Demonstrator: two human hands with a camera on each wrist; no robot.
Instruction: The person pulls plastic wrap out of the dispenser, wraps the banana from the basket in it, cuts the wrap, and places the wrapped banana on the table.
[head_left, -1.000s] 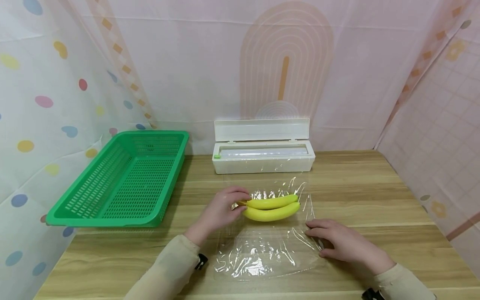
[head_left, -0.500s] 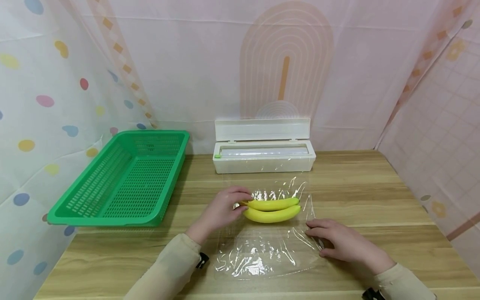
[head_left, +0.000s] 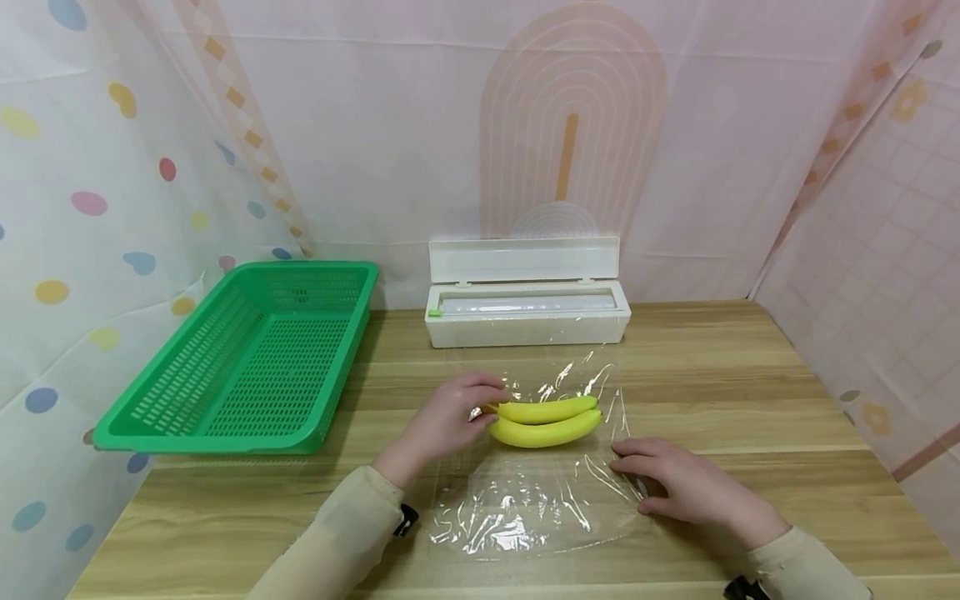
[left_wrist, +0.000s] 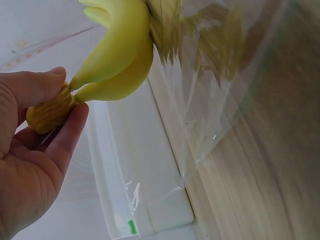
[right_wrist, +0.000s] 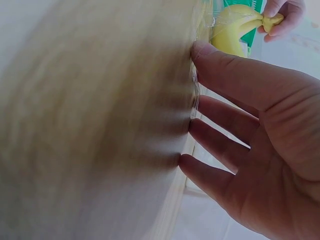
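A yellow bunch of bananas (head_left: pixel 547 432) lies over a sheet of clear plastic wrap (head_left: pixel 517 500) at the middle of the table. My left hand (head_left: pixel 450 421) pinches its brown stem (left_wrist: pixel 50 111) between thumb and fingers, as the left wrist view shows up close. To the right, my right hand (head_left: pixel 678 483) rests its fingertips at the wrap's right edge, fingers spread and gently bent. In the right wrist view those fingertips (right_wrist: pixel 186 161) touch the table surface and the wrap's edge. Shiny creases run across the wrap, which reaches back to the dispenser.
A white wrap dispenser (head_left: pixel 528 332) stands at the back with its lid (head_left: pixel 525 260) raised; a roll shows inside and a small green slider (head_left: pixel 435 313) sits at its left. On the left is a green plastic basket (head_left: pixel 318 400). Patterned curtains (head_left: pixel 375 125) enclose the wooden table (head_left: pixel 712 375).
The bananas have shifted slightly toward me, with my left hand edging a little to the right at the stem. My right hand has stayed in place on the wrap's edge.
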